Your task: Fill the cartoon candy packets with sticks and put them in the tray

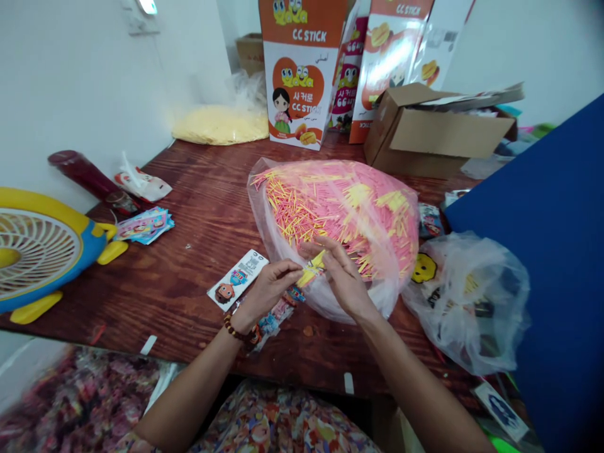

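Wood counter (189,207) bears a stick bag (349,207). Left hand (268,290) and right hand (348,284) each have their grip clamped on yellow sticks (312,271).

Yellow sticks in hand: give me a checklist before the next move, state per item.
1. Small bundle of yellow sticks held between both hands: ok.
2. left hand grip, fingertips closed on the bundle: ok.
3. right hand grip on the same bundle: ok.
4. Stick count in the bundle: cannot tell, too small.
5. Mouth of the stick bag open toward the hands: cannot tell.
6. Bare table left of the printed card for a set-down: ok.
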A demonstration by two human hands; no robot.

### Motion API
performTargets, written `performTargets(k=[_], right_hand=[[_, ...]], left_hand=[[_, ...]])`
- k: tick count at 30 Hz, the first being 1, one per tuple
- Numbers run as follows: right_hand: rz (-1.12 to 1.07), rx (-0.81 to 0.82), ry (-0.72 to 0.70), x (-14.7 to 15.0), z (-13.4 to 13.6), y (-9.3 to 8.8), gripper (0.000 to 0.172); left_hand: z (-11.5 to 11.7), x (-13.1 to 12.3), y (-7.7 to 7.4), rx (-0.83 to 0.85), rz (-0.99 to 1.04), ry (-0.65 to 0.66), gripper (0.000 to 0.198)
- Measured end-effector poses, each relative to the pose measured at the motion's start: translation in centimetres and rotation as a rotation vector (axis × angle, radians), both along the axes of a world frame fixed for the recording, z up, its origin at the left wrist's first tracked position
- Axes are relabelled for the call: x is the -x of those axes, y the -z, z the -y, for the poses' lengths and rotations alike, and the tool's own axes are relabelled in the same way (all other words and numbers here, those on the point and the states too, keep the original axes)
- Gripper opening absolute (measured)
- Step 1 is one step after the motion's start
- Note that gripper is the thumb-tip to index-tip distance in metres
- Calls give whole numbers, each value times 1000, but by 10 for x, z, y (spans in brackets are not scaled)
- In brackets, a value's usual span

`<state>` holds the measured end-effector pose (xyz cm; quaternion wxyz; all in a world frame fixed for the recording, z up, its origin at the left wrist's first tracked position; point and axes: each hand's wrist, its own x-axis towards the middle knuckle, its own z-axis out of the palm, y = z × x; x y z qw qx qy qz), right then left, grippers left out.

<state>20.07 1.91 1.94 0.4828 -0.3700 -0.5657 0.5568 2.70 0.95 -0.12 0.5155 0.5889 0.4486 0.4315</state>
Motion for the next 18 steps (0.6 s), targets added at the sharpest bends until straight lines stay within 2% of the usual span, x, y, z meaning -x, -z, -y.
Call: performTargets(k=[6,9,13,18], right_hand=[[510,-282,-141,-13,-3,-12,49],[475,-251,-169,-24,-7,-13,46],[447,-180,-36,-32,-10,-14,18],[382,-183,-23,-24,-10,-22,15]], left_hand=[[-4,-3,0,6,81,-37,25],[-6,-2,1,6,131,-59,23],[-8,2,2,-11,208,-110,23],[-4,6,-2,-120,161,-166,17]])
